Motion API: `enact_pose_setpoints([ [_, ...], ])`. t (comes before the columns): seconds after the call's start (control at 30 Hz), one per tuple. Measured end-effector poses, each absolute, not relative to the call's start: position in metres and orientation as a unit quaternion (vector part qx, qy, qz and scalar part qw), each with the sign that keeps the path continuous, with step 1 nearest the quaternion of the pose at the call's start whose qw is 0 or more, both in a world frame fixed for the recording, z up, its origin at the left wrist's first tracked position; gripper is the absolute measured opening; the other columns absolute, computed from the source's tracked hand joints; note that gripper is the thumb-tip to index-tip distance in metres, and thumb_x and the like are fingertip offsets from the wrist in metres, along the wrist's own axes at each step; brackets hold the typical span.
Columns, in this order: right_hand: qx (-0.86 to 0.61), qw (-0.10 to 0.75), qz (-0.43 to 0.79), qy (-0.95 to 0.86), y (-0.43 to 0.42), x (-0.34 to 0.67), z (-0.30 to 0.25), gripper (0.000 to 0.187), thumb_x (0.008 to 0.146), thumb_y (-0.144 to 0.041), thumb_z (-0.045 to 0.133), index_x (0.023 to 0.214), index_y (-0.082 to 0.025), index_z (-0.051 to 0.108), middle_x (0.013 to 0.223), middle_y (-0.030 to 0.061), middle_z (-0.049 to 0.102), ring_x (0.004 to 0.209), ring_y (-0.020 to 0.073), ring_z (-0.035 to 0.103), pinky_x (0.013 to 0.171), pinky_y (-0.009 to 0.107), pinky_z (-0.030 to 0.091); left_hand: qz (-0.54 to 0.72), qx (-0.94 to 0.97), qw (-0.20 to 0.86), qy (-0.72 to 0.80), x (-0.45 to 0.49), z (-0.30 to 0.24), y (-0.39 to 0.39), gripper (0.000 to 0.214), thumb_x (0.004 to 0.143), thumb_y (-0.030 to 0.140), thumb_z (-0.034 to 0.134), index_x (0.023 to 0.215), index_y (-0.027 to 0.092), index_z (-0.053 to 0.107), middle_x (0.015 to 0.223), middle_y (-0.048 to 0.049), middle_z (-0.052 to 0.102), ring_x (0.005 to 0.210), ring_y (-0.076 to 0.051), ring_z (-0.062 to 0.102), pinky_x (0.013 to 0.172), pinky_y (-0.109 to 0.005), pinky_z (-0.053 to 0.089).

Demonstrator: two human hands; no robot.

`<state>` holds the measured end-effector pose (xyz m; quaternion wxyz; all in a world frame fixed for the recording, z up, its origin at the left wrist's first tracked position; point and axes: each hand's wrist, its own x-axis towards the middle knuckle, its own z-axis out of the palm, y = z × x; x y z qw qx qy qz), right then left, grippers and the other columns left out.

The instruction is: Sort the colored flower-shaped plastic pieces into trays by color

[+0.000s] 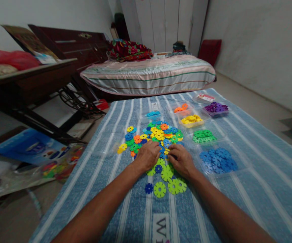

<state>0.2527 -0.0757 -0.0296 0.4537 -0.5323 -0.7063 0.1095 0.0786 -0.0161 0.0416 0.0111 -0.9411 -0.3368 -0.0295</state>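
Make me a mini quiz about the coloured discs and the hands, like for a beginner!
1. True or false: the left hand and right hand are both at the pile.

2. What colour are the discs in the nearest right-hand box? A purple, B blue, C yellow.

3. Fill in: seen here, the purple discs lie to the ___ of the orange discs.

Key: 1 true; 2 B; 3 right.

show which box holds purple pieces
The box beyond and right of the boxed yellow pieces; it alone shows purple pieces, others hold blue pieces, green pieces or orange pieces.
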Motion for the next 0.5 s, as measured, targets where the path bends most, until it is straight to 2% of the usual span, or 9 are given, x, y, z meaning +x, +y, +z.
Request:
enact_pose_setpoints([
  [0.17,-0.532,0.453,0.107,-0.707,-0.0756,0.2527,-0.0299,0.016,0.085,-0.018,0.056,0.078,-0.023,0.07,0.1,0.0064,0.067,0.095,0.0207,0.06,0.085,0.037,0.049,-0.03,-0.941,0.054,-0.333,0.0772,0.0376,-0.0193,0.021,0.094,0.022,0.046,0.086,0.015,0.064,0.092,-0.0096,0.064,0.09,-0.023,0.056,0.078,-0.035,0.045],
  [0.37,-0.532,0.454,0.11,-0.707,-0.076,0.2525,-0.0284,0.016,0.086,-0.019,0.056,0.079,-0.022,0.071,0.1,0.0074,0.067,0.095,0.0215,0.06,0.085,0.037,0.049,-0.036,-0.945,0.073,-0.318,0.0796,0.0403,-0.0183,0.013,0.09,0.027,0.056,0.088,0.015,0.062,0.088,-0.0081,0.063,0.089,-0.023,0.055,0.077,-0.035,0.042],
  [0.5,-0.532,0.457,0.112,-0.703,-0.0758,0.2523,-0.028,0.017,0.085,-0.018,0.056,0.077,-0.022,0.07,0.1,0.0073,0.067,0.095,0.0211,0.06,0.085,0.037,0.049,-0.024,-0.95,0.096,-0.297,0.0811,0.039,-0.0166,0.015,0.091,0.023,0.052,0.083,0.015,0.062,0.087,-0.0079,0.063,0.086,-0.022,0.054,0.073,-0.035,0.04],
])
